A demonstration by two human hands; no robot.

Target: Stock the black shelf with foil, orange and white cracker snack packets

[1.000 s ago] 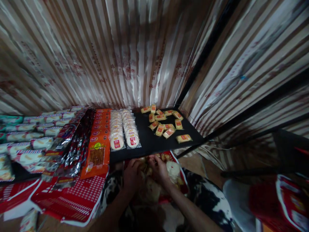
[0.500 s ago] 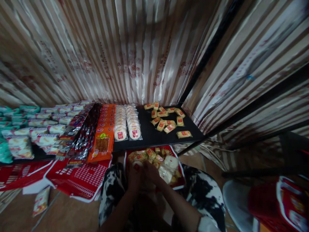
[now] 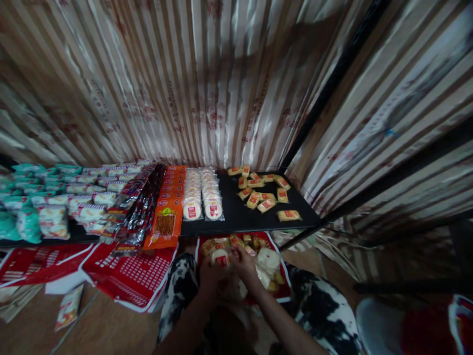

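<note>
A round white rice cracker packet (image 3: 220, 257) with a red label sits in my left hand (image 3: 210, 276), whose fingers are closed on its lower left side. Close by on the right, my right hand (image 3: 243, 266) has its fingers bent together; what lies in them is too dark to make out. Both hands are over a red basket (image 3: 286, 281) between my knees. Inside the basket are small yellow wrapped snacks (image 3: 236, 240) and more white packets (image 3: 269, 260).
A black shelf (image 3: 244, 219) runs across in front. Two rows of rice cracker packets (image 3: 213, 209), orange bags (image 3: 165, 229), dark packets (image 3: 138, 212) and loose yellow snacks (image 3: 290, 215) lie on it. Red baskets (image 3: 129, 276) and a fallen packet (image 3: 69, 308) are at lower left.
The view has shifted, so the shelf and basket appear lower and further right. The rice cracker packet in my left hand now shows its label face more plainly.
</note>
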